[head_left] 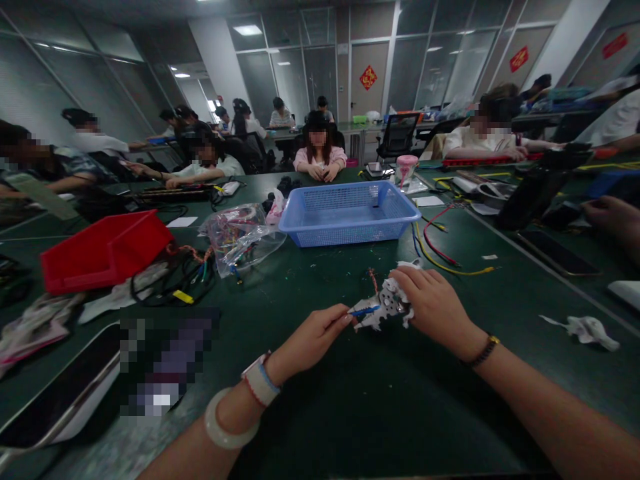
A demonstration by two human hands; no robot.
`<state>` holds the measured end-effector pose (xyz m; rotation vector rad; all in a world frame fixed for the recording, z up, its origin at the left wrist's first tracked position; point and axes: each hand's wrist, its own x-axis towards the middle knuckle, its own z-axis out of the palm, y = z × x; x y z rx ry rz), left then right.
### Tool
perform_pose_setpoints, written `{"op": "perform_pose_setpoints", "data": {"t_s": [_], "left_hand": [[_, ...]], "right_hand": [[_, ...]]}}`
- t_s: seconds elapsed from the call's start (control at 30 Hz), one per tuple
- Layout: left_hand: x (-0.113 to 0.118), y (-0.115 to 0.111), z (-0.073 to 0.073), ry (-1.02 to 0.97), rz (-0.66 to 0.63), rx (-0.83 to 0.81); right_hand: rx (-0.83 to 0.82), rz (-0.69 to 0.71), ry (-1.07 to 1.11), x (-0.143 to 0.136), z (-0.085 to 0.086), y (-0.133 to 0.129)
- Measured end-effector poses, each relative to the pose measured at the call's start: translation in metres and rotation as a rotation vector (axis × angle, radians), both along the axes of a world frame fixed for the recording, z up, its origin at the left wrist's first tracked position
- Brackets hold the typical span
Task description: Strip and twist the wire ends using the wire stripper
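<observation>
My right hand point(433, 300) is closed around what looks like a metal wire stripper point(389, 303), its grip wrapped in crumpled white tissue or cloth point(413, 265). Several round holes show in the tool's silvery body. From the left, my left hand point(320, 333) pinches a short blue wire point(369, 311) that lies along the tool's jaws. Whether the jaws are closed on the wire, I cannot tell. Just behind the tool, a twisted strand of bare copper point(373, 280) sticks up. Both hands are over the dark green table point(380, 413).
Beyond my hands stands a blue mesh basket point(350, 233). To its left are a clear plastic bag of wires point(245, 240) and a red bin point(107, 253). Loose coloured cables point(450, 263) lie right of the basket, crumpled tissue point(593, 331) farther right. A phone point(60, 380) lies front left.
</observation>
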<state>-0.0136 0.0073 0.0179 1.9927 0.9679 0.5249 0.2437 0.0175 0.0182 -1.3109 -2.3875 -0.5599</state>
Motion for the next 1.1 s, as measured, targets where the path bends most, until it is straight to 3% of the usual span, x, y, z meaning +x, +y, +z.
{"op": "perform_pose_setpoints", "data": {"t_s": [0.33,0.53,0.87,1.1], "left_hand": [[0.001,-0.001,0.001,0.035,-0.026,0.002],[0.001,-0.001,0.001,0.039,-0.022,-0.014],[0.004,-0.006,0.005,-0.023,-0.019,-0.087],[0.003,-0.004,-0.002,-0.112,-0.012,-0.21]], "right_hand": [[0.172,-0.062,0.01,0.001,-0.001,-0.005],[0.013,0.12,0.082,0.005,-0.003,0.007],[-0.001,0.095,0.065,0.009,0.001,0.005],[0.037,0.096,0.075,0.009,-0.001,0.008]]}}
